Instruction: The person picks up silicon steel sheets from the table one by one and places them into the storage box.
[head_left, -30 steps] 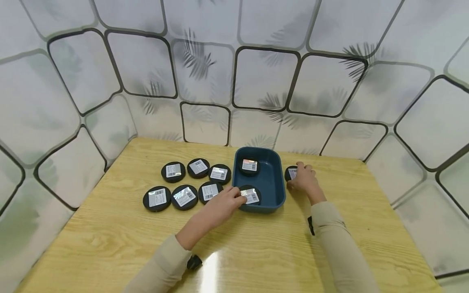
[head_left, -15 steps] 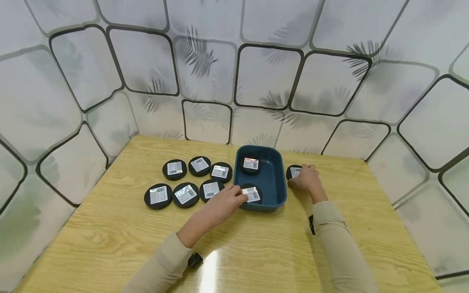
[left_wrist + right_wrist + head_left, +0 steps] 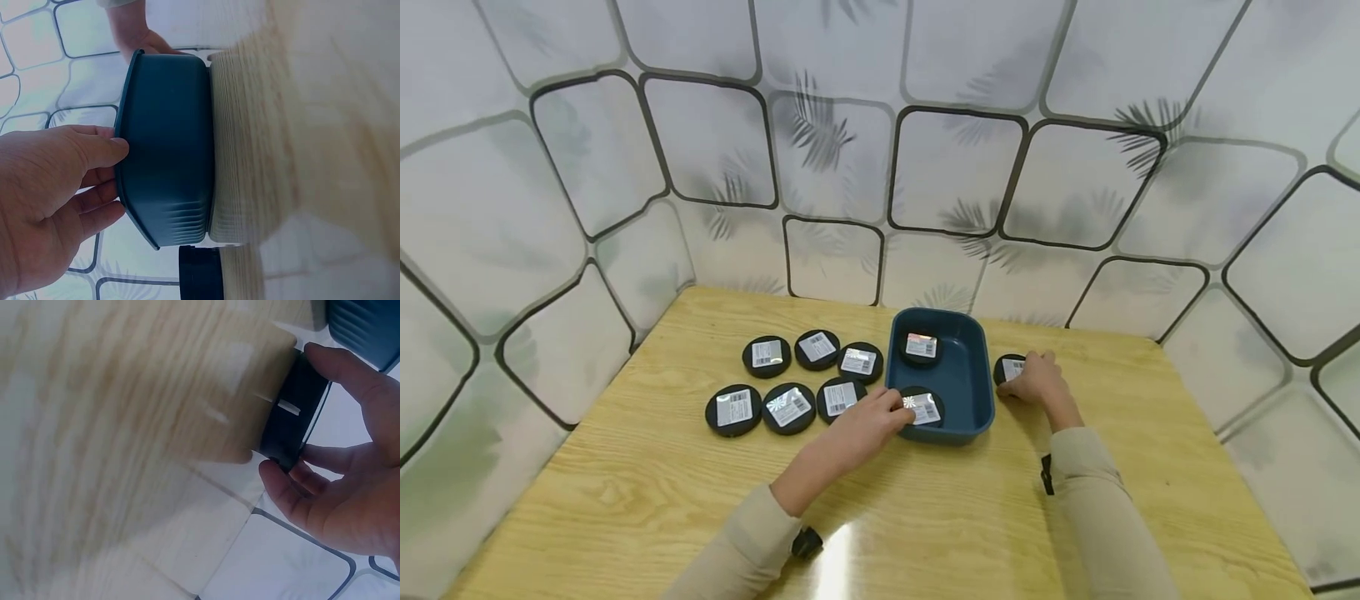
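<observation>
In the head view my left hand [image 3: 868, 427] is at the front left rim of a dark blue plastic bin [image 3: 966, 432]. The left wrist view shows the thumb on the outside of that rim and the fingers over it, pinching it. My right hand [image 3: 350, 487] grips a flat round black container [image 3: 294, 409] by its side, thumb and fingers on opposite edges. This container stands on the table just right of the bin, its white label up. Inside the bin lie two similar containers, one at the back [image 3: 920, 347] and one at the front [image 3: 923, 408].
Several more labelled black containers [image 3: 733, 409] lie in two rows left of the bin on the wooden table [image 3: 880, 517]. A patterned fabric wall [image 3: 835, 258] rises behind the table. Each wrist wears a black strap.
The head view has shifted slightly. My right hand has slid a little to the right around its container, showing more of the label. The left hand stays at the bin's rim.
</observation>
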`<move>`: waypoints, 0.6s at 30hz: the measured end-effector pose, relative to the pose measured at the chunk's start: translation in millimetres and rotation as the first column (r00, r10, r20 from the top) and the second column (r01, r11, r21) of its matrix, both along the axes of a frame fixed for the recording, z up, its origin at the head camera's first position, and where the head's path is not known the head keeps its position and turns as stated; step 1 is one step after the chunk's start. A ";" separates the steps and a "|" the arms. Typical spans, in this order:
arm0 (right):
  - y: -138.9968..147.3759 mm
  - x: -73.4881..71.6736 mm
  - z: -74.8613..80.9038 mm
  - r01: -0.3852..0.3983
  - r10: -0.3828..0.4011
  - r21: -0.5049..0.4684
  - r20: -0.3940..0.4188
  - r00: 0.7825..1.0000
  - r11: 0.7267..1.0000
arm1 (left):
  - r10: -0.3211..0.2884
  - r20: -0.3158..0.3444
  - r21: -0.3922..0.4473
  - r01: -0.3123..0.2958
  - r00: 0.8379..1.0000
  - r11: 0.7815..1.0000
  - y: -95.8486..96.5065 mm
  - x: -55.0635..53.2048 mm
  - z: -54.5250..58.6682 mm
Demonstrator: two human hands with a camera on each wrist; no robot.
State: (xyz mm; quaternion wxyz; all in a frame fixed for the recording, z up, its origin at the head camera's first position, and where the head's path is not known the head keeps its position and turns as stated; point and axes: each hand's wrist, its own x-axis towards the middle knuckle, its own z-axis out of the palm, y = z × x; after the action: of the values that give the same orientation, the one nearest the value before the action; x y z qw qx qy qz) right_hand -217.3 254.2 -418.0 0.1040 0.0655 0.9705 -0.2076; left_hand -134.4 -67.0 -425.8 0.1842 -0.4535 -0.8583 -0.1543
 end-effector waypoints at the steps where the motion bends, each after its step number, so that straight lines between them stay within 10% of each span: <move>1: -0.3 0.5 -0.4 0.001 -0.001 -0.002 0.000 1.000 1.000 | 0.001 0.002 -0.001 -0.001 1.000 1.000 -0.3 0.5 0.6; 18: 4.5 10.1 -1.2 -0.016 0.016 -0.019 -0.031 0.999 1.000 | 0.034 0.019 -0.012 -0.034 0.999 0.999 2.5 1.3 -0.3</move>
State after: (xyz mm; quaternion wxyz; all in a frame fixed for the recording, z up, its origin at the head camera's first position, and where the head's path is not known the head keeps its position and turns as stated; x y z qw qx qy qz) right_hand -207.2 258.6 -419.3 0.0911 0.0535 0.9704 -0.2172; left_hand -133.1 -64.5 -426.0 0.1757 -0.4385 -0.8685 -0.1504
